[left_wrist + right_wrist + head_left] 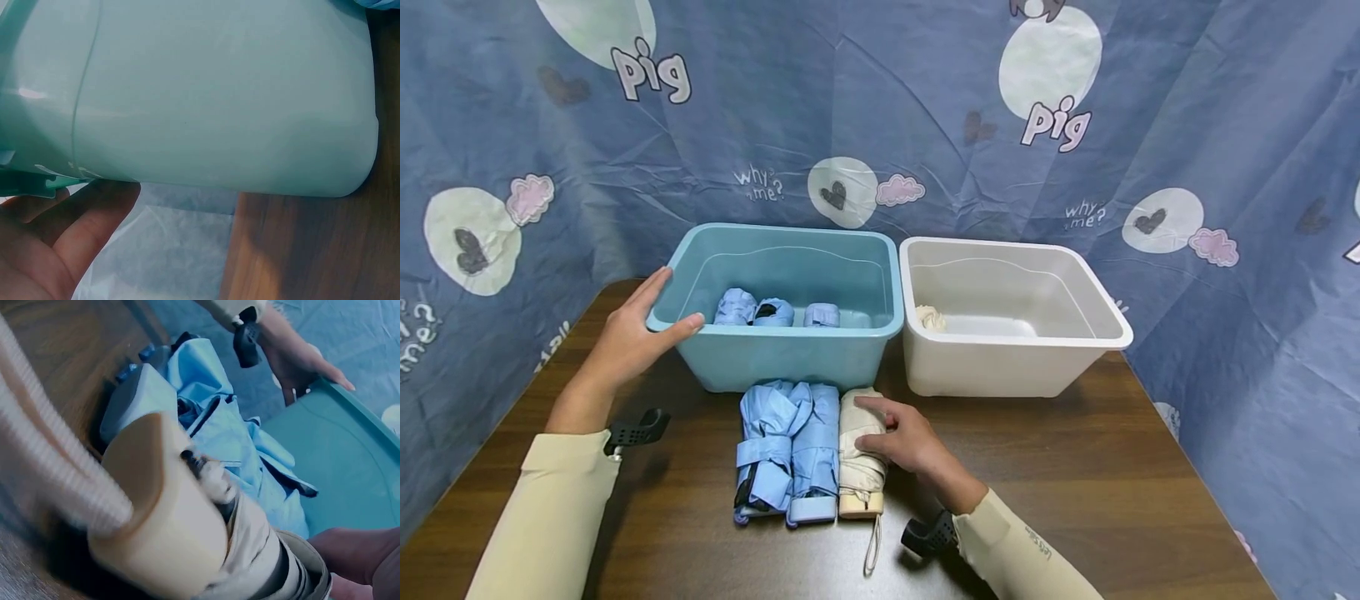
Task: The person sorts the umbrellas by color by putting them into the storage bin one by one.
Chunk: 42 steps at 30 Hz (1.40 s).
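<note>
My left hand point(632, 333) rests on the front left corner of a teal bin point(775, 358), thumb on the front rim and extended fingers along the left side. In the left wrist view its fingers point(94, 231) touch the outer wall below the rim. Over a folded beige umbrella point(861, 467) lies my right hand point(910, 437), thumb and forefinger apart on its upper half. The umbrella's handle end point(162, 506) and cord loop face the near edge. Two folded blue umbrellas point(766, 450) lie beside it, to the left.
Several blue rolled bundles point(772, 312) sit in the teal bin. A white bin point(992, 367) with one cream bundle point(931, 318) stands to its right. A blue printed cloth point(955, 100) hangs behind the brown table point(1075, 467).
</note>
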Motion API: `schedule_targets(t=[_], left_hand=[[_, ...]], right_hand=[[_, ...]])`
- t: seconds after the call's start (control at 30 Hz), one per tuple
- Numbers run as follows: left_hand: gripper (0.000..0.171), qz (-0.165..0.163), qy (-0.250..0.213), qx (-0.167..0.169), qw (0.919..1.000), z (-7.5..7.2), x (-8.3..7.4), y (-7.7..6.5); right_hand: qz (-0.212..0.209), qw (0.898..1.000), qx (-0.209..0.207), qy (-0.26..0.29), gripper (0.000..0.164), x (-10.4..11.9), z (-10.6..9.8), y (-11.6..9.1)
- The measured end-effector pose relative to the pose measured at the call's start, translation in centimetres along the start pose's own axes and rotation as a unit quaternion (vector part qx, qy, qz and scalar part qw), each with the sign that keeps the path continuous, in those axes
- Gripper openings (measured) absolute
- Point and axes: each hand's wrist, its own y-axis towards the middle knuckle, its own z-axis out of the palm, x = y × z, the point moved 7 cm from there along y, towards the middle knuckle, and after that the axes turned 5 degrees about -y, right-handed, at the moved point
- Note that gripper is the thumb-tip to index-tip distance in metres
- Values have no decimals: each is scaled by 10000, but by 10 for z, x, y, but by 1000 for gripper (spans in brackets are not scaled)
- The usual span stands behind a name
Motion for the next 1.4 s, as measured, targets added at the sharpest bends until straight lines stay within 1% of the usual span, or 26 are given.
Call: schedule_targets(t=[0.17,0.27,0.37,0.47,0.57,0.67,0.77,0.87,0.9,1.0,1.17,1.4], left_hand=[[93,-11,1,14,10000,0,-1,0],[92,0,-2,-7,10000,-1,-2,-1],[92,-30,33,4,10000,-1,-2,-1],[93,-53,64,30,10000,0,-2,-1],[93,-53,82,23,10000,0,-2,-1],[93,-57,72,6,10000,0,-3,-2],[92,-61,59,7,10000,0,-3,-2],[92,-70,54,4,10000,-1,-3,-3],[92,-72,59,3,10000,-1,-3,-3],[92,-76,77,4,9999,-1,-2,-3],[92,-76,73,7,9999,-1,-3,-3],[91,-97,36,29,9999,-1,-4,-4]], right_hand=[[-1,9998,48,176,47,0,1,0],[-55,10000,-41,48,43,2,0,0],[-71,9998,-92,-134,43,1,-1,0],[-10,9998,-136,-116,45,-2,-1,-1],[-22,9998,-176,131,45,-5,-3,-2],[-89,9984,-176,537,47,-7,-4,-2],[-57,9958,-90,909,47,4,-10,-9],[13,9946,-30,1037,47,3,-14,-13],[56,9942,-7,1077,47,2,-16,-14],[101,9938,-59,1109,48,-16,-17,-11],[90,9927,-203,1182,48,-22,-32,-18],[56,9898,-250,1404,50,-20,-57,-34]])
